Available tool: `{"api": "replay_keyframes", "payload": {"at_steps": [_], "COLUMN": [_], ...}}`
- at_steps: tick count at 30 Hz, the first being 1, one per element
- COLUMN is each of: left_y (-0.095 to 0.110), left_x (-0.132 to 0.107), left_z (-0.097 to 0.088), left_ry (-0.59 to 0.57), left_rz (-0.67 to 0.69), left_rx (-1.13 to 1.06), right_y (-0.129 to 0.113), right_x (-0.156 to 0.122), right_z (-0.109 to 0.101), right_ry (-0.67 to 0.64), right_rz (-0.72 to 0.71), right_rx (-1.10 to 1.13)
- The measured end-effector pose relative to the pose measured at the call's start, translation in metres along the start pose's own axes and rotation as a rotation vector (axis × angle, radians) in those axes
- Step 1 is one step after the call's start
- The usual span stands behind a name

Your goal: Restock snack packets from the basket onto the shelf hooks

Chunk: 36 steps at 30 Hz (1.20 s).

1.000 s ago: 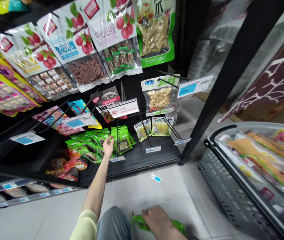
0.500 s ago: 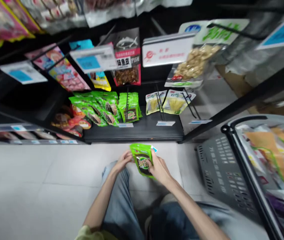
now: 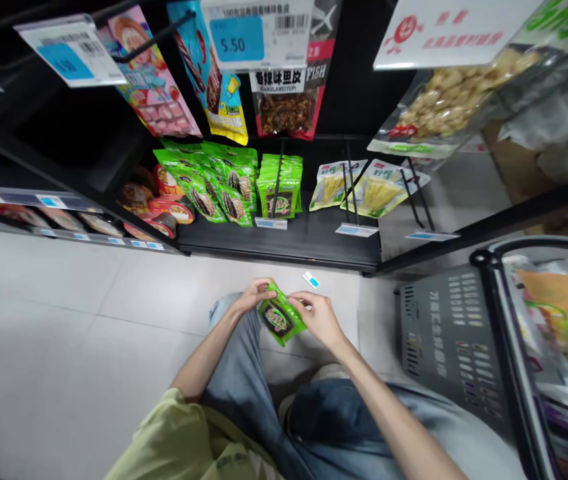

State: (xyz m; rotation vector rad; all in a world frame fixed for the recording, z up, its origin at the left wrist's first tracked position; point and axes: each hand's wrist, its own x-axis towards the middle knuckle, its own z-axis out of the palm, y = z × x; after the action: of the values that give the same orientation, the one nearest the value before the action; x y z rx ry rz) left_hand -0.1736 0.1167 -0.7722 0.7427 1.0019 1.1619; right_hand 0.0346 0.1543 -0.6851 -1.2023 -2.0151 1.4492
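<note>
A green snack packet (image 3: 278,321) with a dark front panel is held tilted between both hands, low over my knees. My left hand (image 3: 257,295) pinches its upper left corner. The fingers of my right hand (image 3: 318,313) are closed on its upper right edge. Similar green packets (image 3: 284,180) hang from a hook on the bottom shelf, beside larger green bags (image 3: 217,183) with striped seeds pictured on them. On the floor just beyond my hands lies a small blue-and-white price tag (image 3: 311,279).
To my right stands a grey shopping basket (image 3: 429,333) with a black handle, filled with packets. Two pale packets (image 3: 381,190) hang at the shelf's right. Price labels (image 3: 264,33) and hooks jut out above. Round packages (image 3: 169,213) sit at the left.
The packet has turned and tilted, and my left hand now grips its corner. My right hand has shifted to its top edge. The view has moved closer to the shelf.
</note>
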Motion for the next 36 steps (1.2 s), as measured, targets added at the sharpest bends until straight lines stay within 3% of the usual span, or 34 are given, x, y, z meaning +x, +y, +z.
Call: {"api": "replay_keyframes", "payload": {"at_steps": [5,8,12,18,24,36], "left_y": [-0.003,-0.002,-0.004,-0.001,0.003,-0.001], "left_x": [0.004,0.004,0.003,0.001,-0.004,-0.005], "left_z": [0.003,0.006,0.009,0.008,0.007,0.003], "left_ry": [0.131,0.177,0.168,0.097,-0.037,0.017], "left_rz": [-0.005,0.072,0.158,0.024,0.008,0.048], "left_rx": [-0.141,-0.158,-0.114,-0.086,0.152,0.196], "right_y": [-0.001,-0.004,-0.010,-0.015,-0.020,-0.024], "right_x": [0.005,0.004,-0.001,-0.007,-0.010,-0.011], "right_z": [0.000,-0.005,-0.007,0.003,0.012,0.016], "right_ry": [0.095,0.114,0.115,0.097,0.049,0.108], "right_rz": [0.116,0.121,0.075,0.105,0.108,0.101], "right_rx": [-0.077,-0.194,-0.377,-0.512,-0.605,-0.548]}}
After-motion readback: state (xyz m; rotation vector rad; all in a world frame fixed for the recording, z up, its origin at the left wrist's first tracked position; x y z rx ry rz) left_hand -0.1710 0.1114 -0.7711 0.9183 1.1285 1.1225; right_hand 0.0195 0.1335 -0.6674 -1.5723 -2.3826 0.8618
